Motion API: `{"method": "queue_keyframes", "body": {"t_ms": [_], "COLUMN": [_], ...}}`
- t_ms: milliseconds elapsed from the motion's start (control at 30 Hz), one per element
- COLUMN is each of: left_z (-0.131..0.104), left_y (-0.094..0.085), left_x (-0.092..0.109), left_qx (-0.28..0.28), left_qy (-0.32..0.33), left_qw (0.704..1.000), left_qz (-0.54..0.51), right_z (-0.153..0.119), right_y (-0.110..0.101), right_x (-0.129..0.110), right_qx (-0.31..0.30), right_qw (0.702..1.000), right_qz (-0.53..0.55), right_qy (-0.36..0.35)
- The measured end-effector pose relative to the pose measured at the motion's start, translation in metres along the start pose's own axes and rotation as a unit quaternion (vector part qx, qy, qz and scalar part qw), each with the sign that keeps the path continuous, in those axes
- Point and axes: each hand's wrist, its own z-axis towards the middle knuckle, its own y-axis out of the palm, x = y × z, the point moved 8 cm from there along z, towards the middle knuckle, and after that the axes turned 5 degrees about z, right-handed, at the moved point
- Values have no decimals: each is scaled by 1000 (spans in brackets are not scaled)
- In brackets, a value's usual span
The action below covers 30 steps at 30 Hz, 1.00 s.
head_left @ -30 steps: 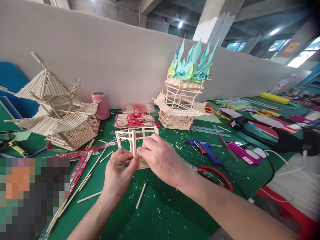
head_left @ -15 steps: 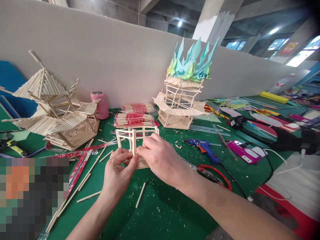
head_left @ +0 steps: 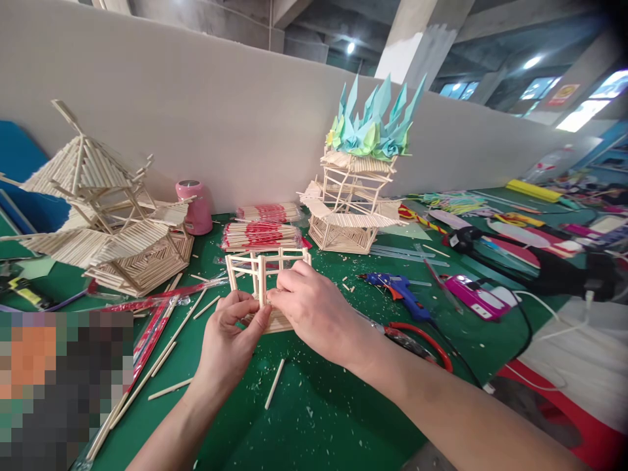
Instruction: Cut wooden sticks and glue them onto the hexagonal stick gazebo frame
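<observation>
A small frame of wooden sticks (head_left: pixel 261 275) stands on the green table, with upright posts and double top rails. My left hand (head_left: pixel 234 327) is closed at the frame's near post, thumb and fingers pinching low down on it. From the right, my right hand (head_left: pixel 314 304) pinches close beside the same post; its fingertips and anything between them are hidden. Part of the frame's slatted base (head_left: pixel 279 322) shows below my hands. A loose stick (head_left: pixel 275 384) lies on the table just in front.
A stick pagoda (head_left: pixel 108 216) and pink container (head_left: pixel 195 208) stand left. Bundled sticks (head_left: pixel 262 234) lie behind the frame, near a model topped with blue paper (head_left: pixel 349 203). To the right are a blue glue gun (head_left: pixel 400 291), red-handled pliers (head_left: pixel 426 340) and a purple device (head_left: pixel 475 297).
Both hands stay at the near post with almost no movement. The whole view has shifted very slightly.
</observation>
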Motion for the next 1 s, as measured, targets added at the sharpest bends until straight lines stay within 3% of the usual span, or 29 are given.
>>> {"method": "queue_keyframes", "body": {"t_ms": [633,767,833,900,1000], "left_z": [0,2,3,3,3], "left_y": [3,0,-1,-2,-3], "left_x": [0,-2,-4,-6,-6], "left_qx": [-9,-9,-12,-19,-29], "left_qy": [0,-10,-16,-20,-21], "left_qw": [1000,1000,1000,1000,999], "left_qz": [-3,-1,-1,-2,-4], "right_z": [-2,-16,-32,-50,-66], "right_y": [-4,-16,-23,-21,4], "right_x": [-1,6,21,41,62], "right_qx": [10,94,169,221,195], "right_qw": [1000,995,980,951,901], "right_qz": [-13,36,85,152,283], "right_qy": [14,19,64,153,265]}}
